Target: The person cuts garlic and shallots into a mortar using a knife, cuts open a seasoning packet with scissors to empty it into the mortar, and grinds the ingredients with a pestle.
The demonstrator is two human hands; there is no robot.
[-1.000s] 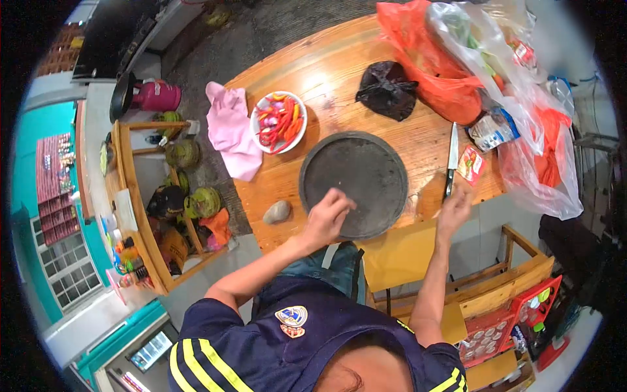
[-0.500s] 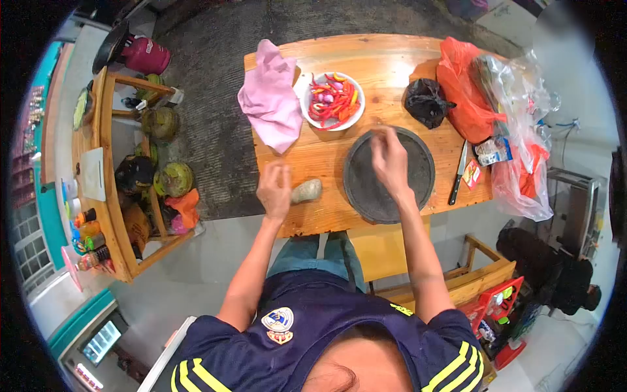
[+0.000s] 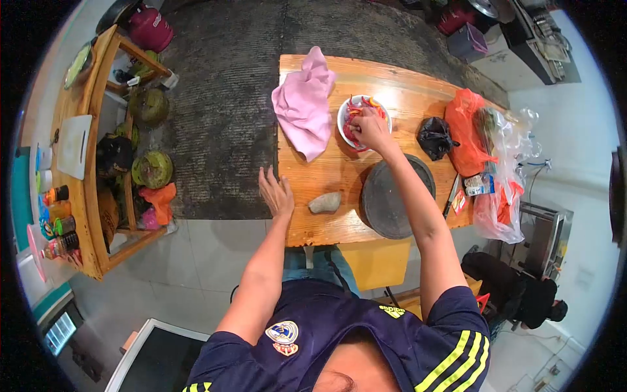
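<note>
Reaching our right hand into the white bowl, we bend its fingers onto the chillies beneath, possibly grasping some, we cannot tell; our left hand spreads open near the stone.

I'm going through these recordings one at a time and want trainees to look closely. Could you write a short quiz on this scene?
1. Multiple choice: where is the right hand?
A) on the black bag
B) at the white bowl of red chillies
C) on the knife handle

2. True or false: from the person's side, the pink cloth lies to the left of the white bowl.

3. Short answer: what lies on the table between the left hand and the round dark slab?

Key: 1. B; 2. True; 3. The pale oblong stone.
</note>
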